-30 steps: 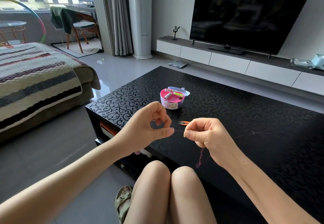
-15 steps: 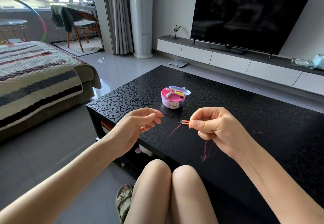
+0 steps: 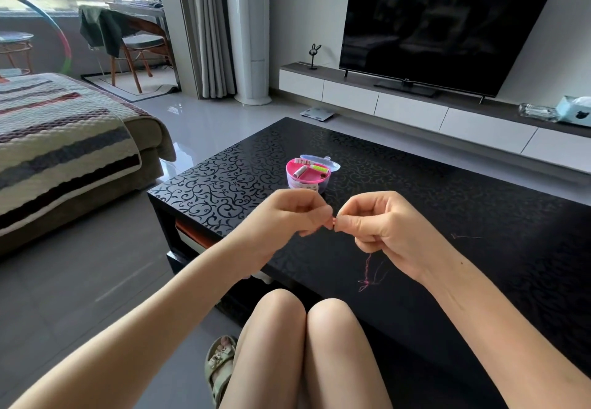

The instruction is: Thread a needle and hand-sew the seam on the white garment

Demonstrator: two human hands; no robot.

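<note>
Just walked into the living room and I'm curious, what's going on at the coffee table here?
A person sits at the black coffee table with both hands raised and their fingertips brought together. The right hand pinches a pink thread whose tail dangles below it. The left hand meets it with curled fingers, likely threading a needle, though no needle is discernible. An open pink sewing kit sits on the table behind. No white garment is in view.

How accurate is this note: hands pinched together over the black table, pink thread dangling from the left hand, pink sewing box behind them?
One slip: in the head view the pink thread dangles below the right hand, not the left hand. The rest holds: hands pinched together over the black table, pink sewing box behind them.
</note>
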